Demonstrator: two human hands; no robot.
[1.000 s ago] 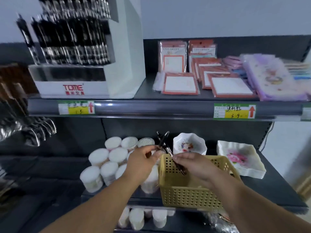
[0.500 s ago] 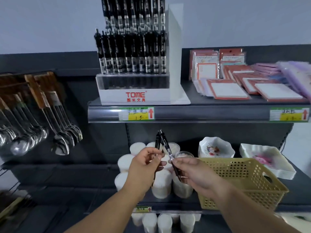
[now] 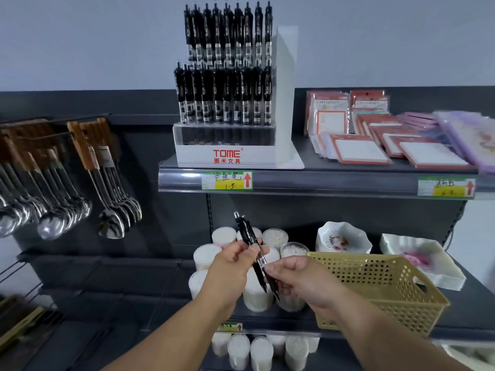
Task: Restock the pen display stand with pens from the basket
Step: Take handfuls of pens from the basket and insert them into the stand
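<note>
A white pen display stand (image 3: 227,156) marked TOME sits on the upper shelf, with two tiers of black pens (image 3: 225,95) standing in it. Below it, in front of the lower shelf, my left hand (image 3: 235,266) and my right hand (image 3: 297,277) both pinch black pens (image 3: 247,234) that point up and to the left. There look to be two pens side by side. The yellow perforated basket (image 3: 380,287) stands on the lower shelf just right of my right hand; its inside is hidden.
Round tubs of cotton swabs (image 3: 278,236) crowd the lower shelf behind my hands. White flowered dishes (image 3: 342,239) stand behind the basket. Packed notepads (image 3: 359,151) lie right of the stand. Spoons (image 3: 109,223) hang on hooks at the left.
The pens came up out of the basket and now sit left of it, held by both hands. My view has swung left and up, so the whole stand shows.
</note>
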